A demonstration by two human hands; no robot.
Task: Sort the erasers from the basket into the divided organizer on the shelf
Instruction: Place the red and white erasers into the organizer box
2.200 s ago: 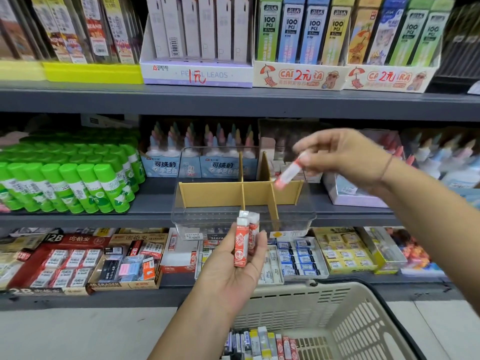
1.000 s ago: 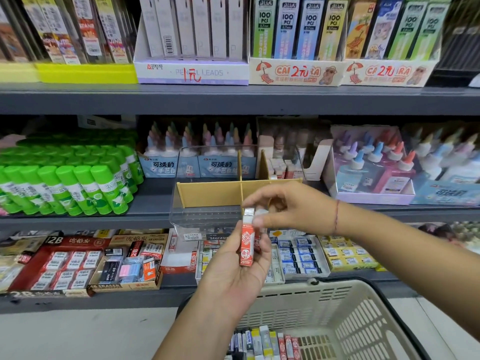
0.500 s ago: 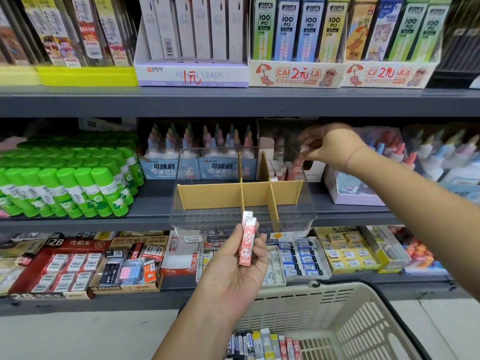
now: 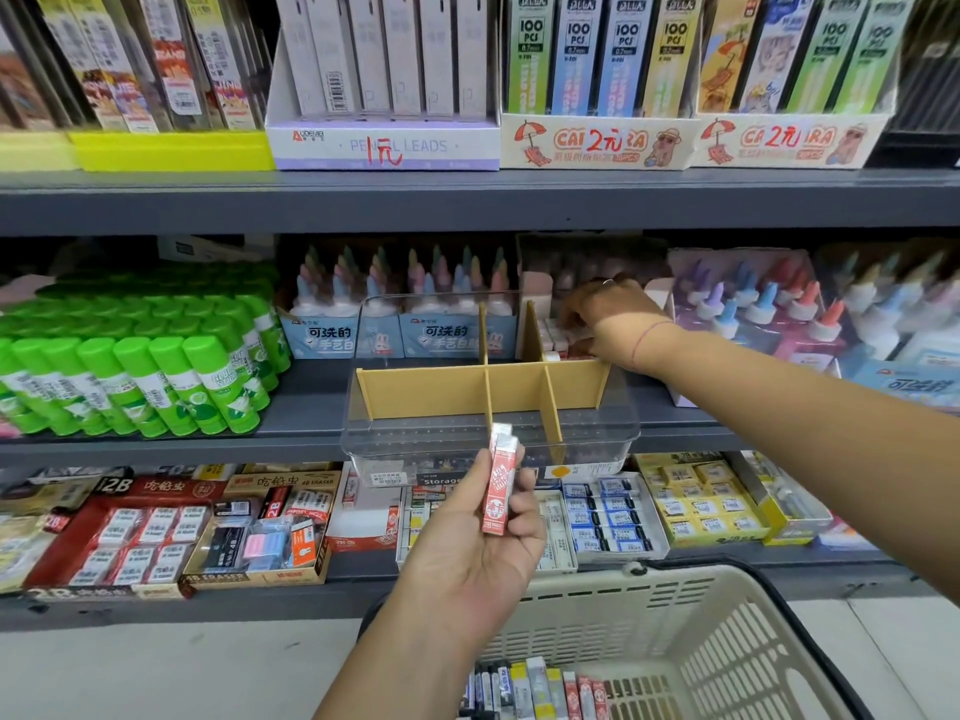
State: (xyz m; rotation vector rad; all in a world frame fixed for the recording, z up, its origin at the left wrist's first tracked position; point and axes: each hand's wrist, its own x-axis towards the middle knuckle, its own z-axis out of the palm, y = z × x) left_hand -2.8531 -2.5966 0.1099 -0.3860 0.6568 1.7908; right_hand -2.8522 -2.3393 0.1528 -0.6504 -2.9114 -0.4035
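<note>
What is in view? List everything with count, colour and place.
organizer: one, clear with tan dividers, middle shelf centre.
sorted erasers: several, white and red, organizer's back right compartment.
held erasers: two, red-and-white, in the left hand.
basket: one, beige, bottom right.
basket erasers: a row, mixed colours, basket floor.
glue sticks: many, green, middle shelf left.
left hand: grips the held erasers.
right hand: in the back right compartment, fingers hidden.

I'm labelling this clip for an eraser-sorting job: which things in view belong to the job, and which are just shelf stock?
Job:
left hand gripping red-and-white erasers
right hand at the back right compartment of the organizer
basket holding loose erasers

Shelf stock:
green glue sticks
glue bottles
pencil lead boxes
boxed erasers on the bottom shelf
</note>
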